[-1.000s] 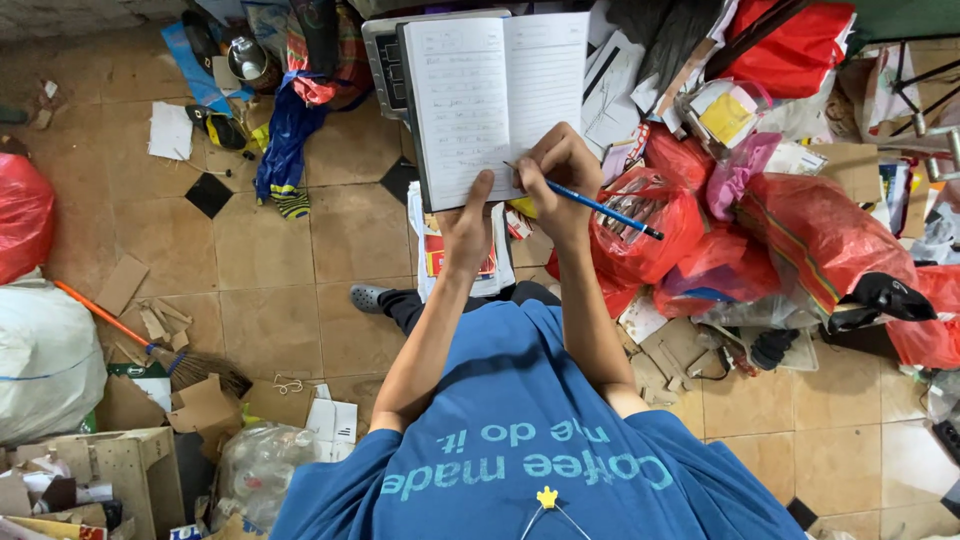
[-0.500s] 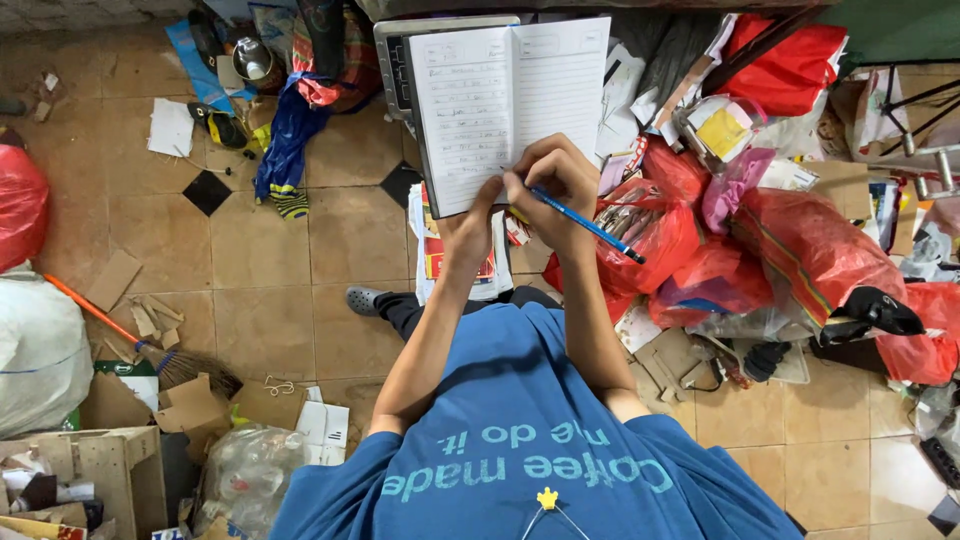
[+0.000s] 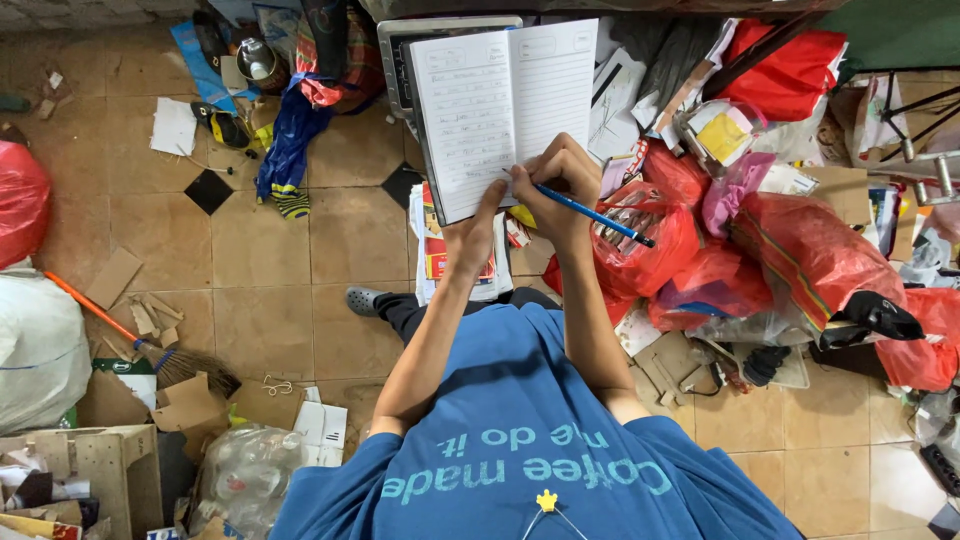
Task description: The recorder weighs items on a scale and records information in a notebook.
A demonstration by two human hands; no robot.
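Blue pen [image 3: 592, 214] sits pinched in my curled right hand [image 3: 553, 185], tip on the lined right page of the open notebook [image 3: 505, 110]. My left hand [image 3: 470, 232] grips that notebook's lower edge, propping it up, both forearms stretched out over the tiled floor [image 3: 260, 290].

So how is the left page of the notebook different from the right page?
The left page is filled with handwriting; the right page has mostly bare lines. The left hand props the book below the left page; the right hand with the blue pen rests at the right page's bottom. Both are white and lined.
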